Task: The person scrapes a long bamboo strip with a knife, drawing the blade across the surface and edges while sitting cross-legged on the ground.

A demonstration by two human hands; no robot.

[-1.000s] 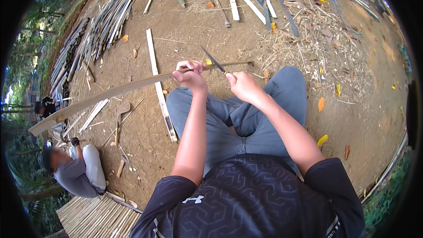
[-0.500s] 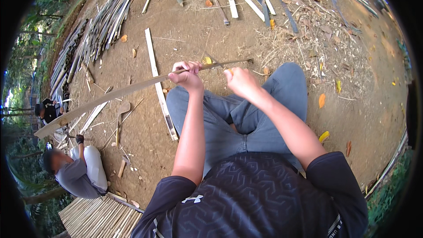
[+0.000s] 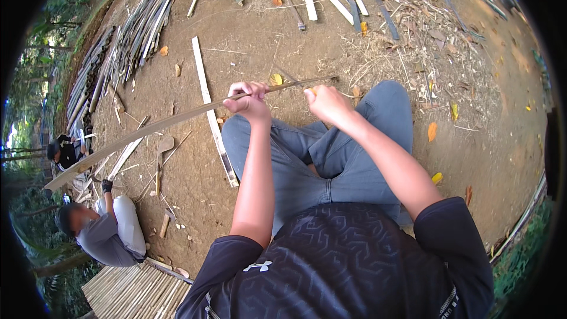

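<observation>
Currently, in the head view, a long brown strip [image 3: 153, 124] is held out in front of the person's crossed legs [image 3: 354, 159], slanting from far left up to the right. It is gripped by the left hand [image 3: 251, 100], whose fingers are curled around it nearer its right end. By the right hand [image 3: 326, 105], closed in a fist, a knife [image 3: 289, 75] is held; its blade is blurred beside the strip's right part, and whether they touch cannot be told. One second ago the dark blade was seen sharply; since then the strip's left end has been lowered slightly and its bowed line straightened. The left hand's grip has been kept. Beneath the strip, a pale slat [image 3: 207, 97] is seen on the bare ground [image 3: 189, 207], with a yellow leaf [image 3: 276, 79] near the left hand. At far left, a seated co-worker [image 3: 109, 239] is seen.
</observation>
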